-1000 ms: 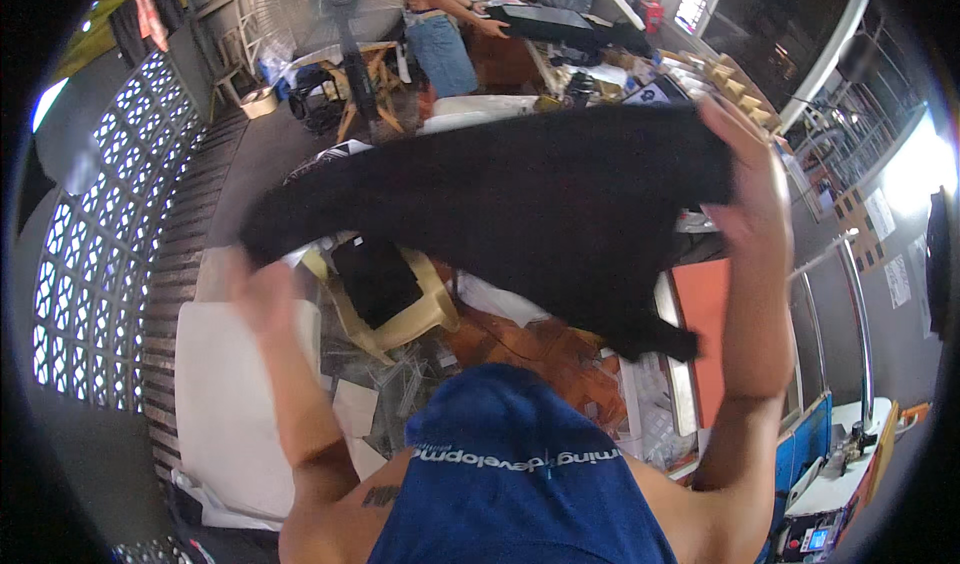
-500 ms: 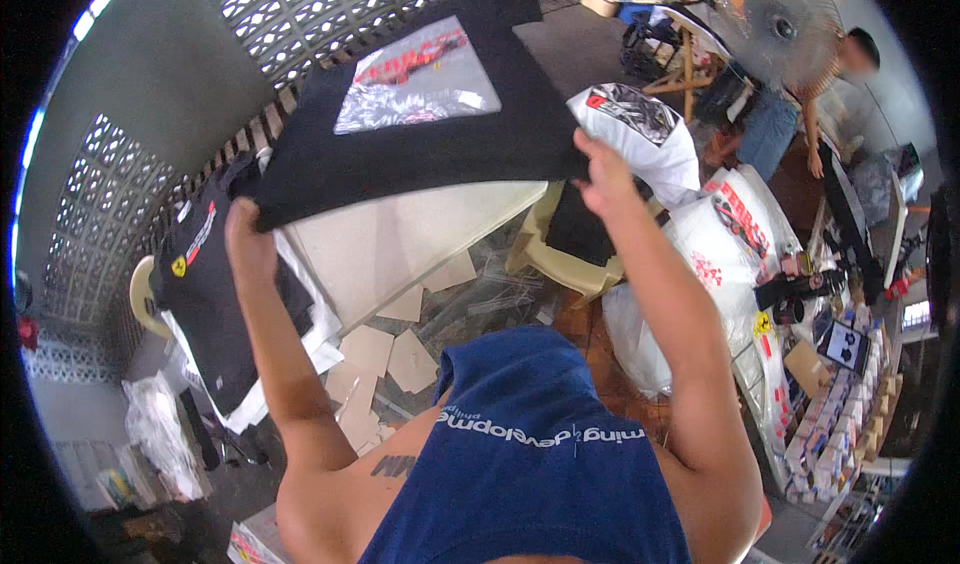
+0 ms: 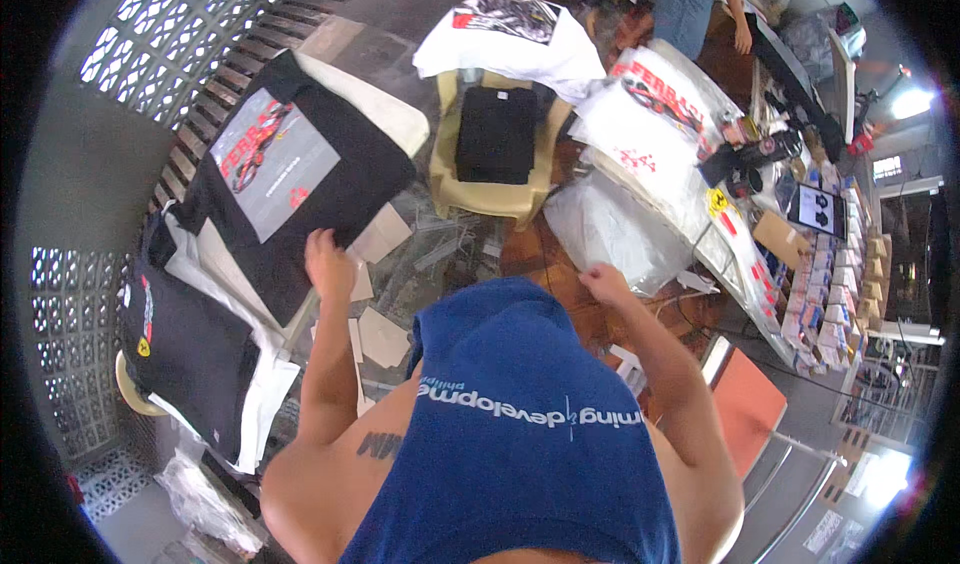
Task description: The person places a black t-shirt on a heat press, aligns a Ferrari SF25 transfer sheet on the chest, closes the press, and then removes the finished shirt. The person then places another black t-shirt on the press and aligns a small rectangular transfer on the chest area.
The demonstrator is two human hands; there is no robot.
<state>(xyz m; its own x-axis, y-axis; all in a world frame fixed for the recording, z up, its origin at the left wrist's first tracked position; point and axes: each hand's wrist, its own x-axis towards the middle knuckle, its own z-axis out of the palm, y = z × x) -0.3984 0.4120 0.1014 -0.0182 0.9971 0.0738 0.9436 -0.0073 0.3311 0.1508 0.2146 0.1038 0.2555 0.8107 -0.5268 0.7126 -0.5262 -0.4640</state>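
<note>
A black T-shirt (image 3: 355, 169) lies spread over a pale board at left. On its middle sits a shiny grey rectangular sheet (image 3: 290, 179) with a red car design. My left hand (image 3: 330, 266) is at the shirt's near edge, fingers stretched out and gripping nothing. Out to the right, apart from the shirt, my right hand (image 3: 606, 288) has its fingers curled in, with nothing visible in them. Nearest to it is a clear plastic bag (image 3: 620, 229).
Folded black cloth (image 3: 497, 134) rests on a beige plastic chair (image 3: 480, 202). White printed shirts (image 3: 510, 44) lie behind and to its right. Another black shirt (image 3: 190, 344) hangs at the left. Cardboard pieces (image 3: 383, 338) litter the floor. A person's arm (image 3: 738, 14) shows at far right.
The black shirt, held up between both hands before, now lies on the board. Both hands have let go; my right hand has drawn back toward me. The view has shifted.
</note>
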